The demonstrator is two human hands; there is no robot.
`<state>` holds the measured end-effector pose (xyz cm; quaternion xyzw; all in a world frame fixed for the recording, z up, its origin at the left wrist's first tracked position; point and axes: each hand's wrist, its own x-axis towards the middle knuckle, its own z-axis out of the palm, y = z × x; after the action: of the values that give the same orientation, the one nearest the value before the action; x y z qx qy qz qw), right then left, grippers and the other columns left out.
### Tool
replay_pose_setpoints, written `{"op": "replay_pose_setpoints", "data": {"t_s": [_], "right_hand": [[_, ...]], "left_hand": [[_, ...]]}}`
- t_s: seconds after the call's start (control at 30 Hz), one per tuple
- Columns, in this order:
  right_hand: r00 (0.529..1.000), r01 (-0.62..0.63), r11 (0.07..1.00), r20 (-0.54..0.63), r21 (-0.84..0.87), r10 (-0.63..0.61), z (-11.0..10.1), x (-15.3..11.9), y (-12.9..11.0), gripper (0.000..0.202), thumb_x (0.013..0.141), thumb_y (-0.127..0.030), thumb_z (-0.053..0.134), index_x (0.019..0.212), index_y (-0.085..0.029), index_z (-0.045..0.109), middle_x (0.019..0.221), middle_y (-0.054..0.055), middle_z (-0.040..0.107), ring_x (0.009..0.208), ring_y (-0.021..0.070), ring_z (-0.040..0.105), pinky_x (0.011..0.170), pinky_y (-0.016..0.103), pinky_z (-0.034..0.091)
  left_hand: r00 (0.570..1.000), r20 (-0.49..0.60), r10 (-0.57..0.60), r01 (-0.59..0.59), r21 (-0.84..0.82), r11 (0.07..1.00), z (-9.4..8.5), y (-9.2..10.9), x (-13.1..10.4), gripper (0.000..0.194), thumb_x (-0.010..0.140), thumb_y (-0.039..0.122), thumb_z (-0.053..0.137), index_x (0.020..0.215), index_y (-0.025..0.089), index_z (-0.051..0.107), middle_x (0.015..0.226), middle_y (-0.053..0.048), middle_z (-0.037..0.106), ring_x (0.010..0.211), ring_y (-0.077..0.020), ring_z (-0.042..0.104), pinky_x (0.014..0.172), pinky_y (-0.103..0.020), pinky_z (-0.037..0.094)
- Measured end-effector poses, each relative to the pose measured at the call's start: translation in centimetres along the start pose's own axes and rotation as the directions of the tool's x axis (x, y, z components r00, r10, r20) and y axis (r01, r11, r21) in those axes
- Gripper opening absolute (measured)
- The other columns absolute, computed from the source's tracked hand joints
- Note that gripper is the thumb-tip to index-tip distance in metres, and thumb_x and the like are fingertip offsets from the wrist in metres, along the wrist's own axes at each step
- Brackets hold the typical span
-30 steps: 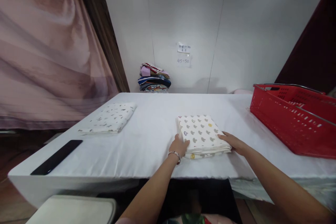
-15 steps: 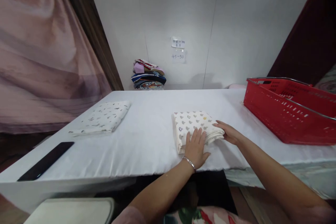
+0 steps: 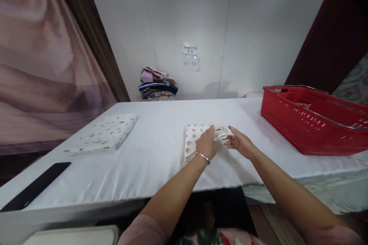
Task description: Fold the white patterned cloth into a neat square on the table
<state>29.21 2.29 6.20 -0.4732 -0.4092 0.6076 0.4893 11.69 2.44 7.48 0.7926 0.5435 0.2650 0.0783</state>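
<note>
A folded white cloth with small grey and blue prints (image 3: 193,134) lies near the middle of the table. Its right part is turned up into a thick, rounded fold. My left hand (image 3: 206,144), with a silver bracelet at the wrist, is curled over that fold and grips it; its fingertips are partly hidden. Just right of the fold is my right hand (image 3: 240,144), its fingers spread and the thumb raised, holding nothing.
Another printed white cloth (image 3: 105,132) lies flat at the left, with a black phone-like slab (image 3: 36,187) nearer the front edge. A red basket (image 3: 304,130) stands at the right. Folded fabrics (image 3: 158,84) are stacked by the wall behind the white table (image 3: 161,138).
The cloth's right side has been lifted and folded leftward. My left hand has gone from lying flat on the cloth to gripping the fold; my right hand has let go of the edge.
</note>
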Motion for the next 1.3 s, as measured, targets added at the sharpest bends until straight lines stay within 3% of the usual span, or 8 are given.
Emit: {"op": "replay_pose_setpoints", "data": {"t_s": [0.33, 0.53, 0.67, 0.83, 0.93, 1.03, 1.13, 1.3], "right_hand": [[0.960, 0.122, 0.990, -0.245, -0.069, -0.136, -0.1, 2.7, 5.6, 0.099, 0.064, -0.045, 0.068, 0.140, -0.035, 0.006, 0.145, 0.007, 0.025, 0.126, 0.0213, 0.035, 0.084, 0.034, 0.048], [0.970, 0.236, 0.969, 0.036, 0.078, -0.239, 1.3, 2.2, 4.1, 0.071, 0.071, -0.062, 0.053, 0.131, -0.028, 0.036, 0.129, 0.007, 0.050, 0.117, 0.0244, 0.047, 0.092, 0.043, 0.041], [0.995, 0.079, 0.990, 0.059, 0.113, -0.086, 1.4, 1.2, 2.4, 0.050, 0.073, -0.051, 0.057, 0.112, -0.019, 0.055, 0.106, 0.009, 0.066, 0.099, 0.0270, 0.060, 0.086, 0.042, 0.047], [0.991, -0.131, 0.990, 0.044, 0.056, 0.128, 0.8, 2.2, 0.9, 0.031, 0.075, -0.036, 0.060, 0.096, -0.012, 0.061, 0.089, 0.012, 0.070, 0.085, 0.0250, 0.065, 0.076, 0.037, 0.052], [0.978, -0.208, 0.978, 0.020, 0.021, 0.208, 0.5, 3.8, 1.7, 0.029, 0.075, -0.033, 0.061, 0.094, -0.011, 0.061, 0.086, 0.012, 0.070, 0.081, 0.0236, 0.066, 0.072, 0.036, 0.053], [0.970, -0.236, 0.969, -0.079, -0.079, 0.230, 0.2, 5.0, 3.6, 0.027, 0.074, -0.033, 0.063, 0.092, -0.012, 0.061, 0.085, 0.011, 0.070, 0.076, 0.0210, 0.066, 0.069, 0.032, 0.054], [0.971, -0.235, 0.958, -0.087, -0.162, 0.224, 0.0, 5.4, 5.0, 0.033, 0.072, -0.038, 0.066, 0.094, -0.014, 0.061, 0.089, 0.010, 0.070, 0.076, 0.0195, 0.066, 0.068, 0.031, 0.053], [0.988, -0.118, 0.971, -0.126, -0.206, 0.094, 0.7, 5.3, 4.6, 0.039, 0.064, -0.032, 0.072, 0.097, -0.016, 0.061, 0.086, 0.007, 0.070, 0.072, 0.0205, 0.065, 0.062, 0.031, 0.054]], "left_hand": [[0.990, -0.142, 0.019, -0.074, -0.389, 0.918, -12.5, 0.1, 6.9, 0.052, 0.066, 0.017, 0.059, 0.117, 0.023, 0.053, 0.101, -0.002, 0.065, 0.089, -0.0193, 0.060, 0.080, -0.030, 0.045], [0.994, 0.042, -0.099, 0.088, -0.848, 0.523, -16.5, -1.9, 8.4, 0.044, 0.063, 0.020, 0.064, 0.106, 0.013, 0.056, 0.086, -0.005, 0.066, 0.068, -0.0173, 0.063, 0.069, -0.034, 0.051], [0.942, 0.275, -0.191, 0.322, -0.901, 0.291, -14.9, -7.7, 8.4, 0.041, 0.063, 0.018, 0.064, 0.102, 0.011, 0.056, 0.075, -0.007, 0.067, 0.058, -0.0177, 0.062, 0.061, -0.036, 0.053], [0.751, 0.554, -0.359, 0.620, -0.778, 0.097, -8.8, -14.4, 6.4, 0.030, 0.069, 0.018, 0.062, 0.097, 0.009, 0.058, 0.071, -0.009, 0.067, 0.063, -0.0209, 0.065, 0.065, -0.036, 0.054], [0.601, 0.614, -0.512, 0.727, -0.686, 0.032, -4.9, -16.5, 4.9, 0.021, 0.072, 0.021, 0.062, 0.089, 0.009, 0.060, 0.071, -0.010, 0.067, 0.065, -0.0218, 0.065, 0.065, -0.034, 0.054], [0.543, 0.588, -0.599, 0.743, -0.669, 0.017, -2.3, -17.7, 3.5, 0.024, 0.071, 0.027, 0.065, 0.087, 0.011, 0.060, 0.073, -0.010, 0.067, 0.068, -0.0218, 0.065, 0.066, -0.033, 0.053], [0.575, 0.550, -0.606, 0.724, -0.687, 0.063, -1.1, -18.4, 2.4, 0.033, 0.069, 0.037, 0.067, 0.089, 0.012, 0.060, 0.081, -0.011, 0.068, 0.074, -0.0222, 0.064, 0.069, -0.033, 0.052], [0.824, 0.293, -0.484, 0.532, -0.692, 0.488, -1.3, -18.1, 1.9, 0.057, 0.055, 0.024, 0.078, 0.106, 0.019, 0.055, 0.095, -0.007, 0.067, 0.084, -0.0207, 0.062, 0.075, -0.029, 0.049]]}}
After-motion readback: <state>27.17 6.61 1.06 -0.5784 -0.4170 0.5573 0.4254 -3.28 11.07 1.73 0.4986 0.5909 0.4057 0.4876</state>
